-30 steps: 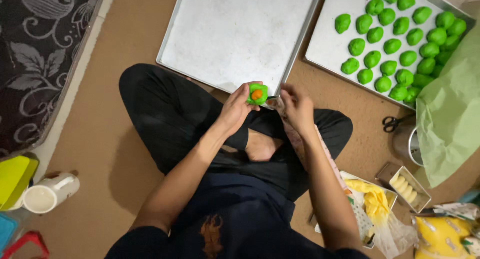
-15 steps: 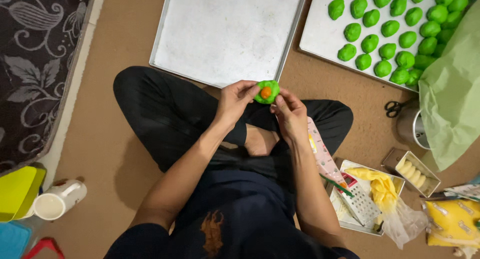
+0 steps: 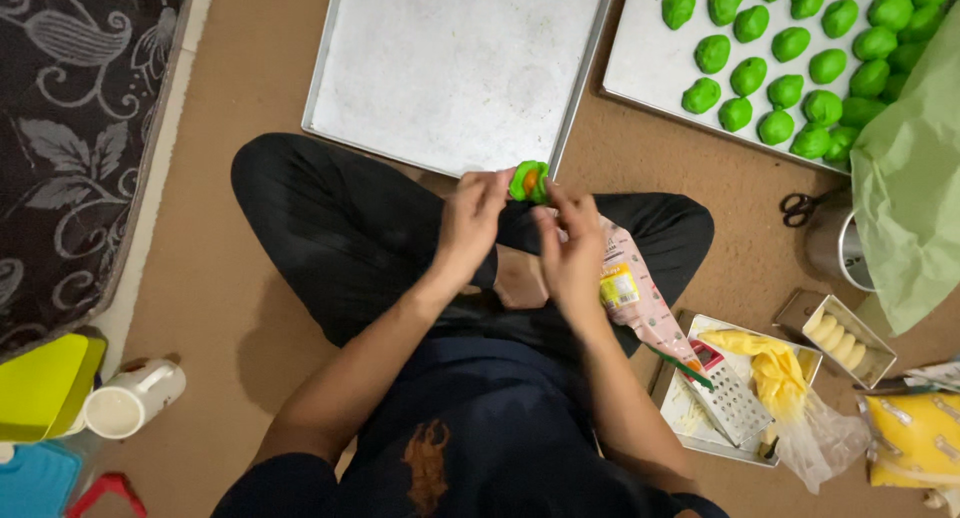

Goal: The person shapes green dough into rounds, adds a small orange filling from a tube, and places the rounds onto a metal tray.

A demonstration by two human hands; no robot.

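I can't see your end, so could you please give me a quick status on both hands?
Left hand and right hand pinching one green dough piece with orange filling. Held above empty metal baking tray edge. Nothing in the way.

We see an evenly lit indoor scene, soft and fairly bright, with a warm tint over the brown floor (image 3: pixel 240 268). Shadows are weak: a diffuse one lies on the floor left of the dark trousers (image 3: pixel 330 238). The empty metal tray (image 3: pixel 450 68) gives back a dull, patchy sheen without hard glare. Focus is good across the middle; the left hand (image 3: pixel 470 223) and right hand (image 3: pixel 570 253) look slightly soft. Straight lines bend a little toward the edges.
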